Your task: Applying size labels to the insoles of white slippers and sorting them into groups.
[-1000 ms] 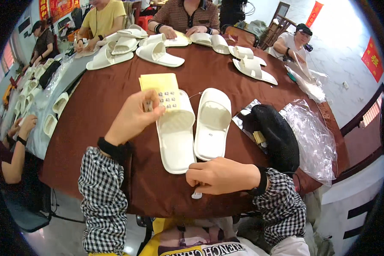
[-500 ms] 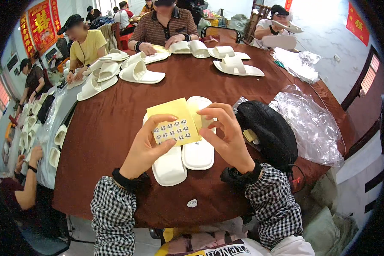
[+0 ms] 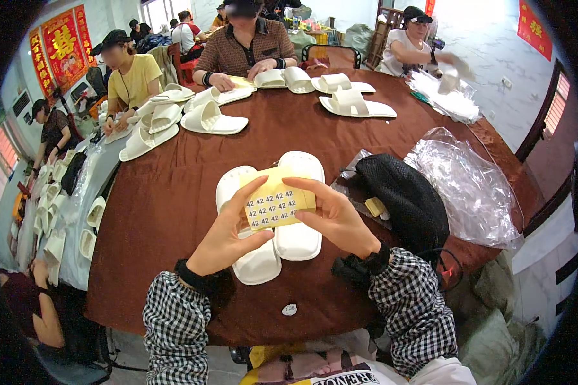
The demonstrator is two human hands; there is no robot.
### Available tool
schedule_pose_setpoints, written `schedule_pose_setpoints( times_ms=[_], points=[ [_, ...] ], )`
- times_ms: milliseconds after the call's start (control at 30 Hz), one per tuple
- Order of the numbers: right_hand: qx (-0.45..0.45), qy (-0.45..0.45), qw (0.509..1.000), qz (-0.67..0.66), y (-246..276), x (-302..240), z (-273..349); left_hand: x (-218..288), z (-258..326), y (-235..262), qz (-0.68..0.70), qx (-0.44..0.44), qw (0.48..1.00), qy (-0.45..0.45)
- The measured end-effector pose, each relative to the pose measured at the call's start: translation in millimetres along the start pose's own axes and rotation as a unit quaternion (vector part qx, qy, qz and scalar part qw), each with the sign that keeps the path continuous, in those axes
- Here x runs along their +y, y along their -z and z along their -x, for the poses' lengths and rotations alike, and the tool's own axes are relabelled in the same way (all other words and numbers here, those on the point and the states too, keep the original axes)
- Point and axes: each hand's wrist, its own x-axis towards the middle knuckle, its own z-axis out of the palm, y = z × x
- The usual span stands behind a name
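Observation:
A yellow-backed sticker sheet [image 3: 273, 210] with rows of small printed labels is held up between my hands. My left hand [image 3: 221, 240] grips its left side, with the index finger along the upper left and the thumb under the lower left corner. On the right side, my right hand [image 3: 340, 218] pinches it, thumb on the front and index finger across the top. Beneath the sheet lies a pair of white slippers, a left one [image 3: 258, 266] and a right one [image 3: 297, 245], side by side and partly hidden by the sheet and hands.
A small white sticker [image 3: 289, 309] lies near the front edge of the brown-covered table [image 3: 173, 256]. To my right are a black mesh bag [image 3: 401, 199] and clear plastic bags [image 3: 462, 192]. More white slippers [image 3: 215, 117] line the far side, where other people sit working.
My right hand has moved left and now grips the sheet's right side. The sheet has straightened and shifted slightly down and right. At the far right, a co-worker has lowered the slippers.

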Motion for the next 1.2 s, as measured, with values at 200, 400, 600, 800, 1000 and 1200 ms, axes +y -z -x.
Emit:
schedule_pose_setpoints(
  times_ms=[200,400,600,800,1000,1200],
  points=[
    [0.014,0.025,0.995,0.097,-5.8,-5.4,1.0,0.9,0.5,0.3,-0.012,0.025,0.999,0.017],
    [0.047,0.083,0.974,0.206,-6.4,-3.4,-1.9,-11.5,2.9,-1.1,-0.128,0.074,0.989,0.000],
    [0.073,0.078,0.962,0.250,-5.6,-0.7,-2.2,0.4,2.8,-10.6,-0.258,0.081,0.961,-0.053],
    [0.153,0.157,0.901,0.374,-14.0,-4.5,-1.1,-3.8,3.2,-9.2,-0.276,0.118,0.951,-0.069],
    [0.140,0.212,0.857,0.448,-9.6,-7.1,-4.0,-1.7,3.9,-9.0,-0.273,0.125,0.952,-0.064],
    [0.137,0.216,0.848,0.464,-11.9,-6.1,-2.8,-1.4,3.4,-10.5,-0.271,0.121,0.952,-0.072]
  ],
)
